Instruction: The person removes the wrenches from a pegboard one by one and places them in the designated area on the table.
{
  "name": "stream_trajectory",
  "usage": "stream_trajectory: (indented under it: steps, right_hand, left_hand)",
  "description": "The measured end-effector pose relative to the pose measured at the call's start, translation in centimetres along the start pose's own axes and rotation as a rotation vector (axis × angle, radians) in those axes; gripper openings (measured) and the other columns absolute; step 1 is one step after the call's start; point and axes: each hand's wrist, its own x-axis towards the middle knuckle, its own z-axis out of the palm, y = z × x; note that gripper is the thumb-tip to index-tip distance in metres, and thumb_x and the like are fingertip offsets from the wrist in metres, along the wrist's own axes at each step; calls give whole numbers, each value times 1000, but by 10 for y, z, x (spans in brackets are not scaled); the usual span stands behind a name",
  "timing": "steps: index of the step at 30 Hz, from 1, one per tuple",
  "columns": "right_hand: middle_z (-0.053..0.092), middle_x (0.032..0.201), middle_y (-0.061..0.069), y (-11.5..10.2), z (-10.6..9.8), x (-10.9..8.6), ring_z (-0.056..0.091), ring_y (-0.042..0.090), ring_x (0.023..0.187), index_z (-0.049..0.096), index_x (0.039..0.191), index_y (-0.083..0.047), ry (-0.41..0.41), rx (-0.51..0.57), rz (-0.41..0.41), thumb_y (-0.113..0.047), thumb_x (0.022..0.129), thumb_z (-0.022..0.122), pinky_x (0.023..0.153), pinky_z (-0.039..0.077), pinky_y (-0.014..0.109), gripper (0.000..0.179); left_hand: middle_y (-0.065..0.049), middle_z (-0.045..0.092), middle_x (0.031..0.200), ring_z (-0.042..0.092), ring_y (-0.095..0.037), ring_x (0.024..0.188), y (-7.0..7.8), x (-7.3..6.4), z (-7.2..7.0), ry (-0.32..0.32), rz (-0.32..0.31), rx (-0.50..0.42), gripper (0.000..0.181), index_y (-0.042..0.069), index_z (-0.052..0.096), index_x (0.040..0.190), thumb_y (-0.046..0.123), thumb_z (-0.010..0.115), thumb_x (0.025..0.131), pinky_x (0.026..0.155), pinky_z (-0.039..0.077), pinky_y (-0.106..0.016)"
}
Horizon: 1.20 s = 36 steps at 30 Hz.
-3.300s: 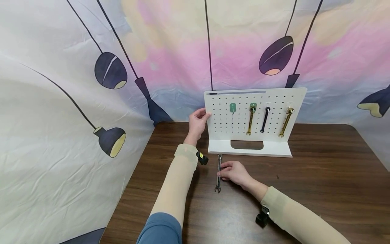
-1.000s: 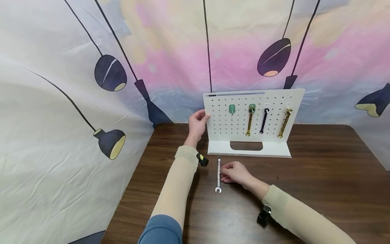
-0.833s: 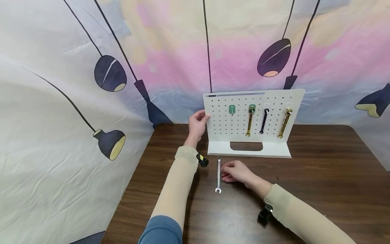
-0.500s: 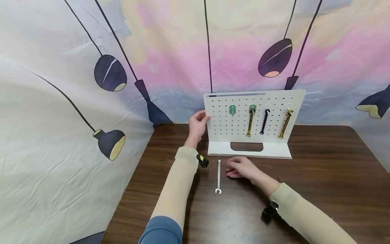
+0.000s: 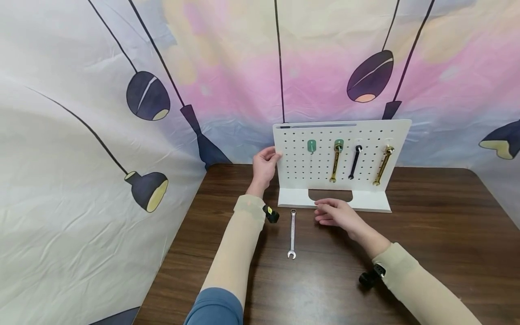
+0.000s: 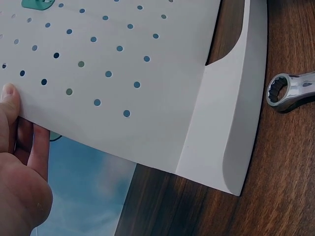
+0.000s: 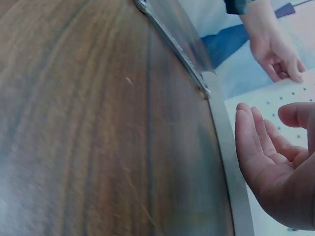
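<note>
My left hand [image 5: 264, 167] pinches the left edge of a white pegboard stand [image 5: 294, 169], thumb in front and fingers behind. A silver combination wrench [image 5: 292, 234] lies on the table just in front of the stand's base, its open end toward me. My right hand [image 5: 339, 215] hovers by the front of the base with fingers loosely bent and nothing in them; the right wrist view shows the thumb [image 7: 295, 115] apart from the fingers. On the board hang a gold wrench [image 5: 335, 164], a black wrench [image 5: 355, 163] and another gold wrench [image 5: 383, 168].
A green hook [image 5: 311, 146] at the board's left bears nothing. The stand is on a brown wooden table [image 5: 447, 234], near its back edge. A printed cloth [image 5: 235, 67] with lamp pictures hangs behind and to the left.
My right hand has let go of the silver wrench, leaving it on the table, and moved right and toward the board, its fingers spreading. My left hand keeps its grip on the board's edge.
</note>
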Motion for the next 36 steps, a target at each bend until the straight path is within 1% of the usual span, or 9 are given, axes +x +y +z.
stream_trajectory:
  steps: [6, 11, 14, 17, 20, 23, 27, 30, 36]
  right_hand:
    - [66, 129, 30, -5, -13, 0, 75, 18, 101, 50, 149, 12, 43, 0, -24, -20, 113, 56, 89, 61, 32, 49]
    - [66, 132, 30, -10, -23, 0, 75, 14, 102, 50, 149, 12, 79, 3, -40, -21, 113, 56, 90, 60, 30, 49]
    - [71, 125, 21, -13, -26, 1, 75, 13, 103, 50, 149, 13, 103, 6, -81, -22, 113, 56, 93, 59, 32, 50]
    - [75, 117, 7, -14, -29, 3, 74, 12, 105, 49, 150, 13, 135, 7, -141, -23, 114, 56, 95, 58, 32, 51]
    - [74, 118, 4, -16, -31, 6, 73, 11, 107, 49, 150, 12, 175, 11, -191, -24, 114, 56, 95, 58, 29, 52]
    - [71, 127, 10, -17, -34, 8, 72, 10, 109, 52, 149, 10, 220, 14, -225, -26, 114, 57, 95, 57, 27, 51]
    - [64, 140, 21, -19, -36, 11, 71, 6, 110, 53, 149, 9, 265, 11, -277, -25, 114, 56, 96, 56, 26, 48]
    - [59, 144, 26, -20, -36, 12, 69, 5, 111, 52, 149, 8, 303, 7, -316, -23, 114, 55, 97, 56, 27, 47]
    - [56, 149, 25, -24, -37, 18, 63, 17, 124, 52, 152, 5, 410, 5, -386, -19, 114, 55, 98, 53, 22, 45]
  left_hand:
    - [-12, 81, 106, 76, -20, 96, -1, 1, 1, 6, 4, 3, 22, 3, 79, 120, 9, 79, 99, 86, 60, -35]
    - [-13, 81, 106, 75, -19, 93, -1, 0, 2, 3, 16, 16, 22, 2, 79, 121, 9, 78, 100, 84, 59, -34]
    - [-13, 81, 105, 75, -19, 92, 0, 0, 2, 2, 17, 13, 22, 2, 79, 121, 9, 78, 99, 83, 59, -35]
    - [-13, 80, 105, 75, -19, 92, 0, -1, 1, 4, 12, 10, 22, 3, 79, 121, 9, 79, 99, 83, 59, -35]
    - [-13, 80, 104, 74, -18, 91, 0, -2, 1, 9, 5, 7, 23, 3, 79, 121, 9, 79, 99, 82, 59, -34]
    - [-13, 80, 104, 73, -17, 91, 0, -2, 2, 14, 2, 5, 23, 2, 79, 121, 9, 79, 99, 81, 58, -33]
    - [-14, 80, 104, 73, -17, 91, 1, -1, 3, 20, 9, 10, 23, 1, 78, 121, 8, 79, 99, 81, 58, -32]
    - [-14, 80, 104, 73, -18, 91, 1, -1, 3, 19, 11, 15, 23, 1, 78, 121, 8, 79, 99, 82, 58, -32]
    - [-11, 80, 103, 73, -18, 93, 0, -2, 2, 24, -1, 23, 22, 3, 79, 120, 8, 79, 99, 83, 58, -34]
